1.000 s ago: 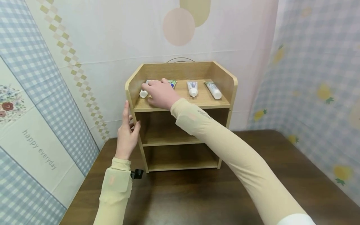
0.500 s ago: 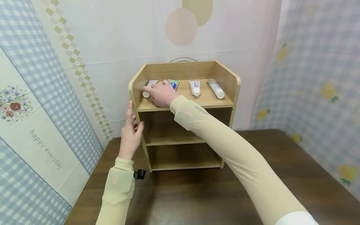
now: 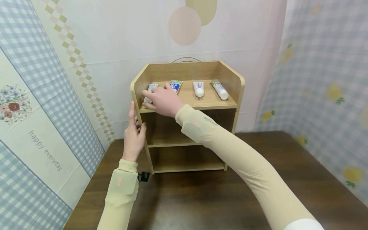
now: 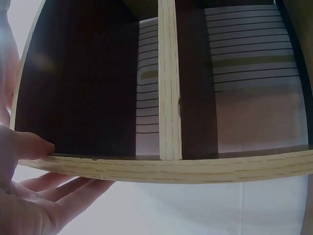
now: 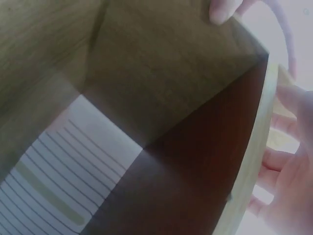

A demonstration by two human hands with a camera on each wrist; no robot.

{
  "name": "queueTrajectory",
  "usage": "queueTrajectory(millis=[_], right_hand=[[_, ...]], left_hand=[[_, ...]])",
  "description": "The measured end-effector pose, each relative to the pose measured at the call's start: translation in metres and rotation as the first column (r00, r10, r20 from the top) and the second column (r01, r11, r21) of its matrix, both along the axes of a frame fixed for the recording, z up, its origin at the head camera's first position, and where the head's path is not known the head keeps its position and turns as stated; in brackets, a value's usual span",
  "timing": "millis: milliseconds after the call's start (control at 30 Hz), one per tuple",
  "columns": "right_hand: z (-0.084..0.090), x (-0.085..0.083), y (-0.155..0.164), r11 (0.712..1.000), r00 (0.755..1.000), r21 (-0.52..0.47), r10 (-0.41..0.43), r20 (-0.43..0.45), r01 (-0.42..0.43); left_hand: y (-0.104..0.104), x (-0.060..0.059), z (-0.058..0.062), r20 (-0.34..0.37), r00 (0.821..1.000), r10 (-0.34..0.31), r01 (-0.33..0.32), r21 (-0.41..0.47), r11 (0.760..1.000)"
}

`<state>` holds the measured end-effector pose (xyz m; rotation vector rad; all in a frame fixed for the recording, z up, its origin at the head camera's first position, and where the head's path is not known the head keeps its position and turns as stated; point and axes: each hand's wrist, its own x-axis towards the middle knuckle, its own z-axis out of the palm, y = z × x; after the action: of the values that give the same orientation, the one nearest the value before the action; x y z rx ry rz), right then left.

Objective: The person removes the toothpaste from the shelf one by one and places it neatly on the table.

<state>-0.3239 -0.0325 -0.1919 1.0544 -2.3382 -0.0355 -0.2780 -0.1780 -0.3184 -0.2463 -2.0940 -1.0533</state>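
A wooden shelf unit [image 3: 230, 105] stands on a dark table. Four tubes lie on its top shelf. My right hand [image 3: 162, 99] is at the front left of that shelf. Its fingers and thumb close over the cap end of the leftmost white tube [image 3: 151, 87]. The blue-and-green tube [image 3: 174, 85] lies free just behind the hand. My left hand [image 3: 133, 134] holds the unit's left side panel [image 4: 161, 169], with straight fingers [image 4: 63, 188] outside and the thumb [image 4: 29, 146] on the inner face. The right wrist view shows the dark inside of the unit and one fingertip [image 5: 222, 10].
Two more white tubes [image 3: 198, 89] [image 3: 220, 90] lie on the right half of the top shelf. The two lower shelves [image 3: 172, 140] hold nothing. The dark table [image 3: 201, 198] spreads in front. Patterned cloth walls stand close on the left, back and right.
My right hand has drawn back toward the shelf's front left, uncovering the blue-and-green tube and covering the white tube's cap. The left hand has stayed on the side panel.
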Motion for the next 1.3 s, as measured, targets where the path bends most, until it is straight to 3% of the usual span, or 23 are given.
queueTrajectory(millis=[200, 367, 633, 900, 1067, 1300], right_hand=[[-0.011, 0.014, 0.004, 0.996, 0.994, -0.058, 0.056, -0.098, -0.062], [-0.016, 0.020, 0.005, 0.994, 0.974, -0.074, 0.060, -0.218, -0.078], [-0.025, 0.020, 0.008, 0.990, 0.918, -0.090, 0.068, -0.391, -0.111], [-0.036, 0.019, 0.015, 0.978, 0.836, -0.118, 0.080, -0.543, -0.170], [-0.038, 0.023, 0.020, 0.975, 0.807, -0.104, 0.101, -0.582, -0.197], [-0.041, 0.022, 0.025, 0.969, 0.805, -0.101, 0.126, -0.580, -0.225]], left_hand=[[-0.001, 0.000, -0.001, 0.020, 1.000, -0.006, 0.006, 0.011, 1.000], [-0.001, 0.002, 0.001, 0.025, 1.000, -0.003, 0.003, 0.005, 1.000], [0.001, 0.002, 0.002, 0.045, 0.999, 0.020, -0.020, 0.002, 1.000], [0.003, 0.000, 0.001, 0.045, 0.998, 0.041, -0.041, 0.006, 0.999], [0.003, -0.003, 0.000, 0.010, 0.999, 0.042, -0.042, 0.005, 0.999], [0.004, -0.003, -0.002, 0.001, 0.999, 0.047, -0.047, 0.016, 0.999]])
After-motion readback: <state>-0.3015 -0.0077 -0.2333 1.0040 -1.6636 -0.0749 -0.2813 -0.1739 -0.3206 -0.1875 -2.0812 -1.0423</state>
